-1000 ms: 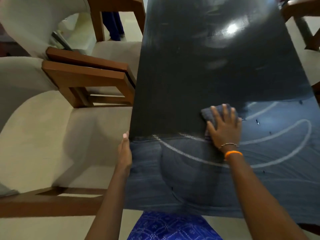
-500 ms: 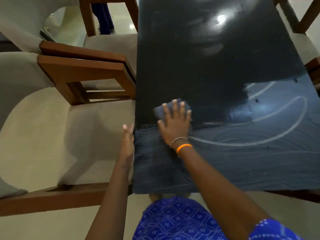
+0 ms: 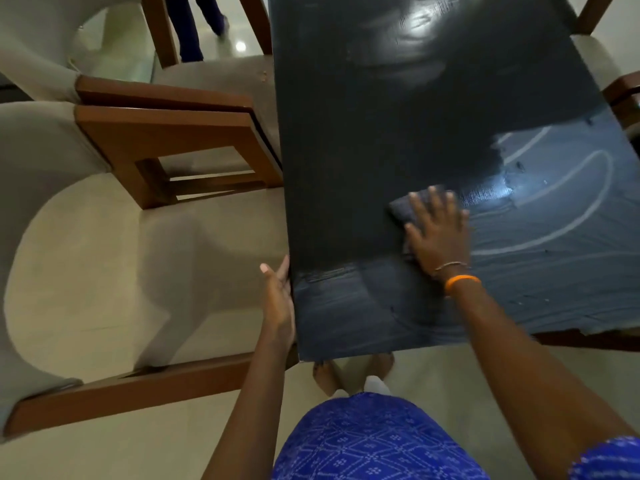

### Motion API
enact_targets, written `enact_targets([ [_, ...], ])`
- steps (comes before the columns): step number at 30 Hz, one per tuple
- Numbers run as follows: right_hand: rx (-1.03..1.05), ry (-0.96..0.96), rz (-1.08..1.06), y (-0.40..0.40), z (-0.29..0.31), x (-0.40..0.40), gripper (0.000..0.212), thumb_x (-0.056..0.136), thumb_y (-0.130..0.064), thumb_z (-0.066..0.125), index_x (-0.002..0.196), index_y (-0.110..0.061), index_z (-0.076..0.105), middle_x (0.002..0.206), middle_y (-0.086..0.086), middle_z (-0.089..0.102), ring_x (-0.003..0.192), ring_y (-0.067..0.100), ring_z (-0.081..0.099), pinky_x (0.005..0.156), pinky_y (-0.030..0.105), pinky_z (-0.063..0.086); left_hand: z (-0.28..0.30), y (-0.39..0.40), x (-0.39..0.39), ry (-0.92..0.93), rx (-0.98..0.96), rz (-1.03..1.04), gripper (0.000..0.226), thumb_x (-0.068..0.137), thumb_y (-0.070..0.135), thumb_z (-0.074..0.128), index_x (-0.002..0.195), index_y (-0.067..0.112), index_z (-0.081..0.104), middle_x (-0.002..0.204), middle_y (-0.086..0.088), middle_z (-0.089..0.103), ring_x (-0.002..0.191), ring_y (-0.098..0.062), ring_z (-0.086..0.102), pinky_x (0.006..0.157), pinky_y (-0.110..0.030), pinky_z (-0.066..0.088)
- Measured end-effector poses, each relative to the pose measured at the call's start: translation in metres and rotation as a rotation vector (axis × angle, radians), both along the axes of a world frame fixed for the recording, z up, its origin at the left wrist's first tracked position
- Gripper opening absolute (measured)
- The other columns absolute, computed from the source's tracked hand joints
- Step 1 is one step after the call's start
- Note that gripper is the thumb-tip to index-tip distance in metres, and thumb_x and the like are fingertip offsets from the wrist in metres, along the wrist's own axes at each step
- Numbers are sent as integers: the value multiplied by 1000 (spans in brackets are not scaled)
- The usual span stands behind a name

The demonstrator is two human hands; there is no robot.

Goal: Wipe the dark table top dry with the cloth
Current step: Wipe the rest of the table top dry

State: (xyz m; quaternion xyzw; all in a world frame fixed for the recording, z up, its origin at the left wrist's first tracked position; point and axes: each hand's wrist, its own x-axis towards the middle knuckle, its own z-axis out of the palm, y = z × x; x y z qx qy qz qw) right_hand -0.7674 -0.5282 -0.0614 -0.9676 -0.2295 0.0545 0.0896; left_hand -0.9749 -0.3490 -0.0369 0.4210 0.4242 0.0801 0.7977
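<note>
1. The right hand (image 3: 437, 233) lies flat with fingers spread on the cloth (image 3: 403, 210), pressing it onto the table top (image 3: 363, 133) — a wide palm spreads the push over the whole folded pad, so it likely picks up more water per pass.
2. The cloth is a dark folded wad, mostly hidden under that hand; only its far-left corner pokes out. It sits right at the border between the matte far part and the shiny, streaked near part.
3. The left hand (image 3: 278, 296) is open, palm against the table's left edge, holding nothing — probably bracing the table so it does not shift.
4. The near and right areas carry pale curved streaks, so I judge the wiping only partly done.
5. A cushioned chair (image 3: 104, 254) stands just beside the left edge.
</note>
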Motion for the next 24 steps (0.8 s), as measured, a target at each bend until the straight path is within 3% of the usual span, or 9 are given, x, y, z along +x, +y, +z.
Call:
enact_targets([
  [3,1,21,-226,-47,2,25,58,94,-34,49,147,-30,26,160,4,14,147,32,8,116,55,9,1,0,-1,-16,-23,-12,68,94,55,2,145,20,30,147,-6,40,132,-21,41,108,-37,32],
  [7,-2,38,-364,-28,1,11,59,94,-38,46,148,-29,22,160,6,10,147,33,4,117,55,6,0,2,-4,-35,-55,-11,67,94,56,2,146,21,27,148,-7,38,133,-21,39,114,-42,27],
  [10,-9,41,-231,19,3,-31,64,92,-44,45,149,-30,18,160,7,6,147,34,0,116,54,2,-4,3,-10,-51,-76,-12,70,93,57,1,145,18,28,148,-7,38,133,-20,39,110,-37,31],
  [14,47,98,166,94,1,-125,68,90,-46,43,149,-30,14,160,10,2,147,35,-4,116,51,-5,-8,3,-23,-61,-122,2,78,91,60,1,143,10,33,145,-11,41,131,-22,40,96,-31,39],
  [17,23,153,396,118,-3,-171,66,93,-45,39,150,-29,11,160,9,-3,146,33,-9,116,50,-6,-12,-1,-37,-16,-152,4,83,89,64,1,140,10,37,141,-14,46,130,-25,42,102,-37,35],
  [21,64,113,471,93,-3,-153,61,92,-42,40,148,-32,18,160,3,7,148,30,-2,117,49,-3,-16,-10,-47,39,-111,-26,79,91,62,4,140,10,38,143,-12,45,131,-23,42,108,-37,32],
  [24,49,50,302,49,-2,-116,60,90,-41,44,146,-33,25,159,2,15,147,30,9,116,51,8,-14,-20,-42,43,-78,-21,75,92,58,4,142,12,36,144,-9,43,133,-24,40,113,-44,28],
])
